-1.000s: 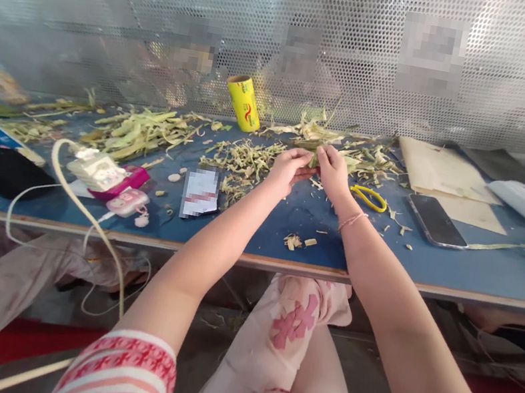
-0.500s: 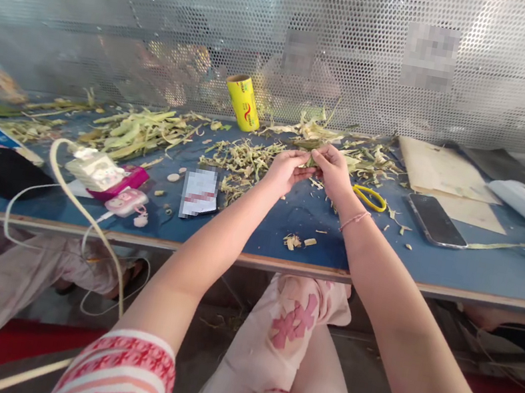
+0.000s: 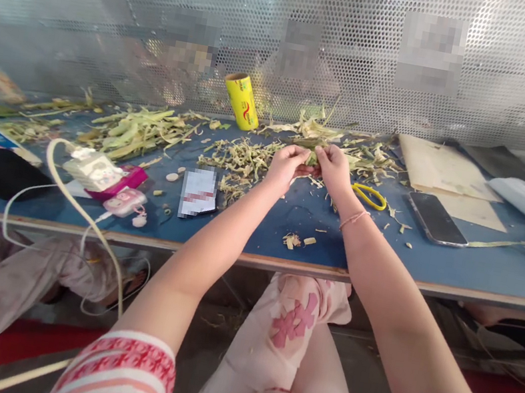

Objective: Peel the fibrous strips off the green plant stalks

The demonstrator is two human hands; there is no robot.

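My left hand (image 3: 287,165) and my right hand (image 3: 332,168) meet over the far middle of the blue table. Thumbs and fingertips of both pinch a small pale green piece of dried leaf (image 3: 312,158), partly hidden by the fingers. Left of my hands spreads a heap of short curled plant scraps (image 3: 243,158). Behind them lie longer dry leaf strips (image 3: 312,128), and more strips sit beyond my right hand. Close to my right wrist rest yellow-handled scissors (image 3: 370,196), their blades not visible. A few crumbs (image 3: 292,240) lie between my forearms.
A yellow cardboard tube (image 3: 242,103) stands tilted at the back. Left are a phone with a lit screen (image 3: 199,192), a charger (image 3: 96,173) with cables and a strip pile (image 3: 139,131). Right are a dark phone (image 3: 436,219) and cardboard sheets (image 3: 443,166). A perforated metal panel (image 3: 363,31) rises behind.
Both hands stay in nearly the same spot, the fingertips shifting slightly on the leaf piece. A bit more of its green surface shows between them now.
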